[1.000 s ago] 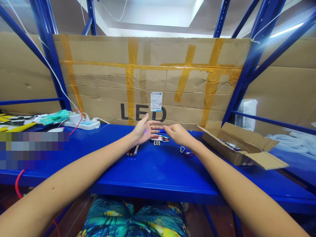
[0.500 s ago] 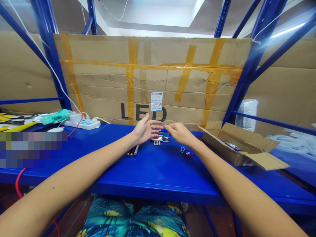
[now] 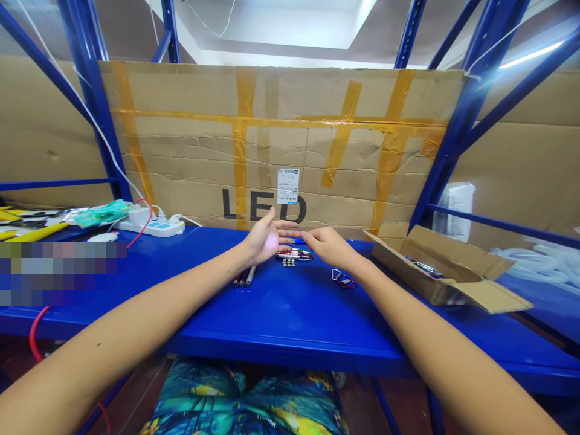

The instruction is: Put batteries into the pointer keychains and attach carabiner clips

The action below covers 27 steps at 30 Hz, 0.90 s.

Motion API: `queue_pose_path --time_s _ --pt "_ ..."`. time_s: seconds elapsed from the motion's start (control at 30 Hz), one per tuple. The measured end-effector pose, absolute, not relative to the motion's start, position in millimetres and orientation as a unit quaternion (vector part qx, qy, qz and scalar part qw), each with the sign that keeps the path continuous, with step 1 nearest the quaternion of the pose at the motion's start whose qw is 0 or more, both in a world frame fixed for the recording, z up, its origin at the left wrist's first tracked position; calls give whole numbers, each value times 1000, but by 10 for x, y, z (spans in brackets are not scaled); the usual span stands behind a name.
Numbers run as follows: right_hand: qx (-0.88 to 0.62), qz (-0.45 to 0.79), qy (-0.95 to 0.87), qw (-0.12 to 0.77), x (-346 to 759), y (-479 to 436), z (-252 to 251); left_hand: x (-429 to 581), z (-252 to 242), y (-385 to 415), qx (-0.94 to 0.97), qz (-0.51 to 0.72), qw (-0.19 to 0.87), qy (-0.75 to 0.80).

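Observation:
My right hand (image 3: 324, 241) pinches a small blue flashlight (image 3: 298, 241), aimed left. A pale glow lights the palm of my left hand (image 3: 267, 238), which is raised with fingers stretched and holds nothing. Just under the hands lie several flashlights with coloured clips (image 3: 294, 254), and in front of them a cluster of small silver button cells (image 3: 289, 263). Below my left wrist are slim metal-ended tubes (image 3: 244, 278), partly covered by the hand. Two carabiners, one silver and one red-blue (image 3: 348, 282), rest beside my right forearm.
An open cardboard box (image 3: 419, 275) with shiny pen-like items stands on the right of the blue table (image 3: 290, 320). At left are a white power strip (image 3: 156, 226) and cluttered packets. A large cardboard panel (image 3: 190, 157) marked LED closes off the back, between blue shelf posts.
A bright glow now shows on my left palm, where there was none before. Both hands and the flashlight keep nearly the same place.

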State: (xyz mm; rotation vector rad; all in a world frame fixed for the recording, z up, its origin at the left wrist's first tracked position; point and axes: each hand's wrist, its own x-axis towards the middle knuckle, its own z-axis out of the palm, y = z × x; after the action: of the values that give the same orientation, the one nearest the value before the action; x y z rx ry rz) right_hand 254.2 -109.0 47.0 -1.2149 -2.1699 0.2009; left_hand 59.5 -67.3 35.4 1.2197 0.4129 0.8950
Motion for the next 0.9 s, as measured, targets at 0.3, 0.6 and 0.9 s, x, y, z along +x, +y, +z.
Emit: queue_pose_path --time_s 0.3,0.6,0.9 --pt "-463 109 -814 333 2542 -1134 509 587 338 -654 556 403 700 195" --pt "-482 86 -800 347 2523 -1175 527 576 355 -667 548 414 699 199" --pt "-475 80 -809 338 2515 -1182 532 578 340 -648 544 416 703 194"
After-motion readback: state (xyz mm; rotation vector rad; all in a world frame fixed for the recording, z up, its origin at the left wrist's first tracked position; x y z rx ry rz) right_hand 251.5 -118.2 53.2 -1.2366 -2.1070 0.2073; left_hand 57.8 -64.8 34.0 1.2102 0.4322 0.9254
